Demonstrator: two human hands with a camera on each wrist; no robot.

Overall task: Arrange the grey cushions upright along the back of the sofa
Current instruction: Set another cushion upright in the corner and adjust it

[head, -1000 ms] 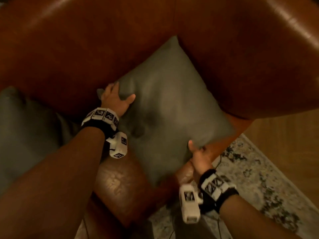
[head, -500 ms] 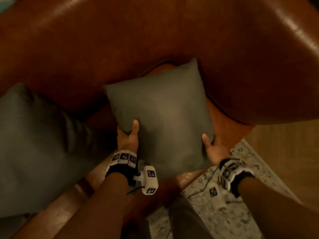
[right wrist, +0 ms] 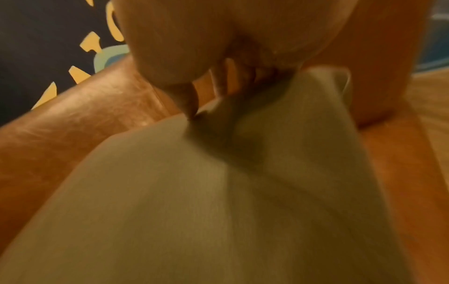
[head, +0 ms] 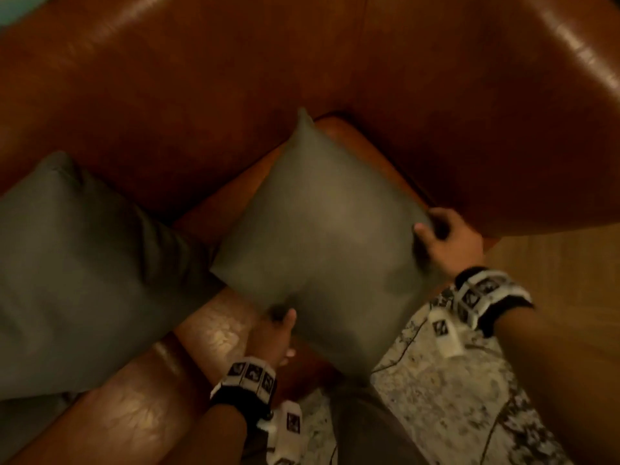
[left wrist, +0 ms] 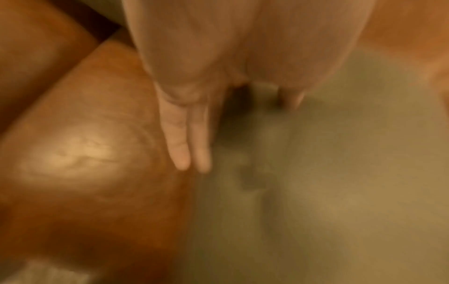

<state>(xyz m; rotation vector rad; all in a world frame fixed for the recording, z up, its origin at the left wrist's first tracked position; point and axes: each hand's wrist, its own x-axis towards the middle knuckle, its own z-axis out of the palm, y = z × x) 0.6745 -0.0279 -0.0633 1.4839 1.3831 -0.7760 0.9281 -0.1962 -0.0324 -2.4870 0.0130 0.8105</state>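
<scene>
A grey cushion lies tilted like a diamond over the brown leather sofa seat, one corner pointing at the sofa back. My left hand holds its lower left edge, thumb on top. In the left wrist view two straight fingers lie beside the cushion; the others are hidden under it. My right hand pinches the right corner with curled fingers, seen close in the right wrist view on the cushion. A second grey cushion leans against the sofa back at the left.
The sofa's right armrest rises close beside my right hand. A patterned rug and wooden floor lie in front and to the right. My trouser leg stands against the seat's front edge.
The cushion has turned onto a corner and come forward off the sofa back. My right hand rose to its right corner by the armrest; my left hand dropped to its lower edge.
</scene>
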